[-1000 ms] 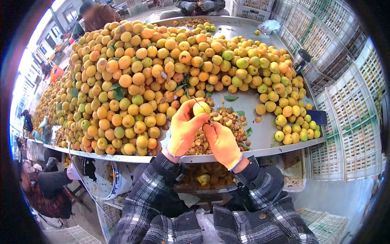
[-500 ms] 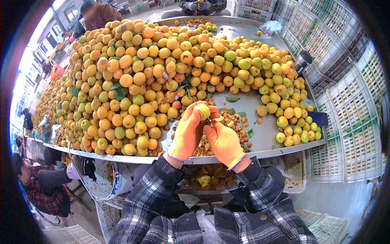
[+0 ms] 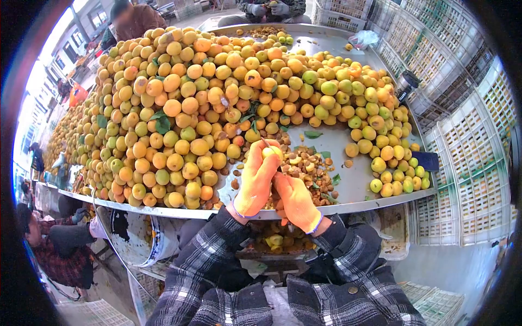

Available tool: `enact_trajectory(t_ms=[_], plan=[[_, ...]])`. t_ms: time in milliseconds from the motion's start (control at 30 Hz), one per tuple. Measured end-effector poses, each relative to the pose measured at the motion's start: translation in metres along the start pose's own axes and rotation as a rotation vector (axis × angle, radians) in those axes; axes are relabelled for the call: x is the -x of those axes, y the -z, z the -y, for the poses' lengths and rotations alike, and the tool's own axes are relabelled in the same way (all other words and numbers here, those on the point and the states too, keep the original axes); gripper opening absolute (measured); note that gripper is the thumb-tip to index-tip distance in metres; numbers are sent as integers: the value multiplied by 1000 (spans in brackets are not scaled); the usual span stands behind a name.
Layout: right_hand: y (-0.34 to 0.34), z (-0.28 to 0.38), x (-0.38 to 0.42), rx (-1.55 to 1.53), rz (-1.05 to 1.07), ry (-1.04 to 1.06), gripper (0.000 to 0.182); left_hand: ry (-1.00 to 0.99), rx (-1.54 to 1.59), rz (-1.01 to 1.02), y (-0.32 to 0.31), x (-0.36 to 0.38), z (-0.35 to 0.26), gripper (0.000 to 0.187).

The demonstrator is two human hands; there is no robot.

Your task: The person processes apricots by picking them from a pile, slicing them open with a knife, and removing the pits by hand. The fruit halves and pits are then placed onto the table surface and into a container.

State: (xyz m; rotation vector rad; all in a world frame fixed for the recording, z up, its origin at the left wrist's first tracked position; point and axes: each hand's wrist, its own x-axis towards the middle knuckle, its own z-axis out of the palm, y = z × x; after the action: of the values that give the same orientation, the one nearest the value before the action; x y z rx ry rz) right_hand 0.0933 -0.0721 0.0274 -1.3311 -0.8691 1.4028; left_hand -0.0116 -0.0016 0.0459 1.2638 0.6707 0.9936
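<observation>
My left hand (image 3: 255, 182), in an orange glove, is closed around a yellow fruit (image 3: 272, 152) above the near edge of the metal table (image 3: 340, 140). Beside it my right hand (image 3: 296, 200), gloved too, has its fingers closed against the fruit's lower side; a thin dark tool shows in part there, its handle hidden by the fingers. Under and behind both hands lies a heap of small brown and yellow pieces (image 3: 312, 165). A large pile of yellow-orange fruit (image 3: 174, 108) covers the left and back of the table.
A dark phone-like object (image 3: 426, 161) and a dark cylinder (image 3: 406, 86) are at the right edge. White crates (image 3: 467, 179) stand on the right. Below the table are a white bucket (image 3: 138, 239) and a container of yellow pieces (image 3: 277, 239). Other people sit at the back and left.
The fruit has turned and is now more covered by my left fingers. My right hand has shifted slightly down and its fingers curl beneath. The view has moved a little.
</observation>
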Motion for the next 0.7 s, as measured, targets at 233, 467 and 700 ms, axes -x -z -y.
enact_trajectory(t_ms=[233,467,700], plan=[[-6,13,16,-289,42,-191,40,-44,37,49,-3,0,3,28],[16,-2,-11,-240,195,-79,38,236,706,52,7,-11,22,39],[17,1,-15,715,-256,442,29,61,273,90,10,-12,12,47]])
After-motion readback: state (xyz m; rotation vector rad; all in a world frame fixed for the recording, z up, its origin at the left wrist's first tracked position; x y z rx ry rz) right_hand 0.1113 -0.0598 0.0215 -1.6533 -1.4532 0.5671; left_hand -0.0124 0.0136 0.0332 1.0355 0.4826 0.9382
